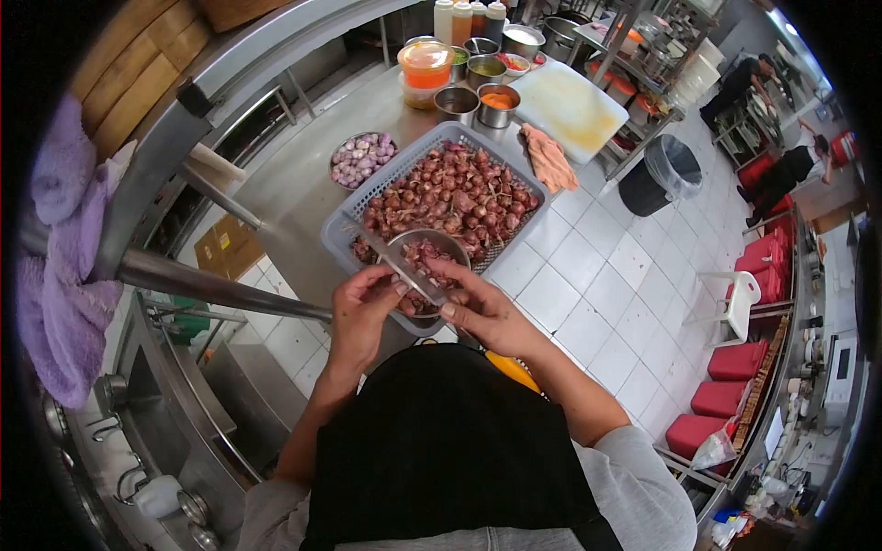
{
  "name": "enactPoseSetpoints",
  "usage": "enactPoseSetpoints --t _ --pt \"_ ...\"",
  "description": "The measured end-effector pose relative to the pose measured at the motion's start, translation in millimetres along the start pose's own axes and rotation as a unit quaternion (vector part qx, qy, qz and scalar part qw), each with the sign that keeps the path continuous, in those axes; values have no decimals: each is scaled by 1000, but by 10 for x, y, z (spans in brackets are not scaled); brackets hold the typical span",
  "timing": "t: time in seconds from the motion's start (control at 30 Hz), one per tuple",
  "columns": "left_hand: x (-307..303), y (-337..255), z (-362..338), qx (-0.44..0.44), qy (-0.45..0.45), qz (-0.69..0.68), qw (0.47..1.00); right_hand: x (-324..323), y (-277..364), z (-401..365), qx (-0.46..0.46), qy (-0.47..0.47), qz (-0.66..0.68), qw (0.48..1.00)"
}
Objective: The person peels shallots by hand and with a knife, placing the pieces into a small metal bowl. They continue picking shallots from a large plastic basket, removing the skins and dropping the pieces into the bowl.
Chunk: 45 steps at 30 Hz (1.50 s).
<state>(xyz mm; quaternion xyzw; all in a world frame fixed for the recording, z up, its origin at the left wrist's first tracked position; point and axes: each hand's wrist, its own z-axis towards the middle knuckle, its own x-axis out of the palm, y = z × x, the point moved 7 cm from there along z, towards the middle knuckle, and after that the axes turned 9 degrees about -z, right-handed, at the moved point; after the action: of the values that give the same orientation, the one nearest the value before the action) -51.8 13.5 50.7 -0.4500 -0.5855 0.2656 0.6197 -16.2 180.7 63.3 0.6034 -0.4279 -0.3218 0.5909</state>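
My right hand (478, 308) is closed around a knife (399, 260), its blade pointing up and left across the front of a bowl. My left hand (364, 298) has its fingers pinched together against the knife's edge; whatever small thing they hold is hidden. Just beneath both hands, the round metal bowl (464, 251) contains reddish-purple skins. It sits in the near part of a grey plastic basket (336, 227) heaped with unpeeled shallots (450, 188). Left of the basket, a metal bowl holds peeled, pale purple shallots (364, 158).
On the steel table (289, 184) stand an orange-lidded tub (426, 64), metal pots and squeeze bottles (452, 23). A cutting board (562, 110) and an orange cloth (548, 156) lie at right. Beyond are a black bin (643, 188), a white stool (735, 308) and two people.
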Motion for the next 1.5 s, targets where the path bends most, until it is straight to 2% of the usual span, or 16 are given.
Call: enactPoseSetpoints --t 0.23,0.47,0.57,0.67,0.73,0.87,0.93,1.03,1.13,1.17,1.2,1.27,1.33,1.43,1.5 --pt "-16 -13 -29 15 -22 -20 999 93 71 0 -45 6 -95 994" --pt "16 -50 -34 13 -9 -14 1000 110 107 -28 -17 10 -104 994" --pt "22 -84 -26 37 -19 -2 999 119 153 -15 -61 -3 -85 995" --pt "4 -75 -33 25 -5 -20 999 82 157 -14 -29 8 -110 993" --pt "-12 -28 -25 7 22 -29 999 78 82 9 0 32 -46 998" --pt "-24 -4 -16 -2 22 -49 999 50 -2 46 17 19 46 999" --pt "-12 20 -2 -3 41 -102 994 -19 -91 43 41 37 128 990" --pt "-51 43 18 4 34 -132 991 -142 -147 43 53 -9 104 993" --pt "-84 81 46 4 43 -159 986 -168 -186 10 71 -1 36 997" --pt "-83 101 55 4 44 -159 986 -171 -209 -13 92 -8 -9 996" --pt "-92 117 63 9 32 -141 989 -150 -216 2 59 -18 -33 998" --pt "-76 115 67 14 18 -122 992 -147 -206 4 44 -10 -35 998" --pt "-28 85 66 0 0 -45 999 -160 -174 -6 29 -4 -37 999" --pt "-3 84 72 7 -11 -22 1000 -185 -164 -34 66 2 -63 996" --pt "-50 143 90 -2 1 -6 1000 -186 -185 -63 89 -14 -18 996"
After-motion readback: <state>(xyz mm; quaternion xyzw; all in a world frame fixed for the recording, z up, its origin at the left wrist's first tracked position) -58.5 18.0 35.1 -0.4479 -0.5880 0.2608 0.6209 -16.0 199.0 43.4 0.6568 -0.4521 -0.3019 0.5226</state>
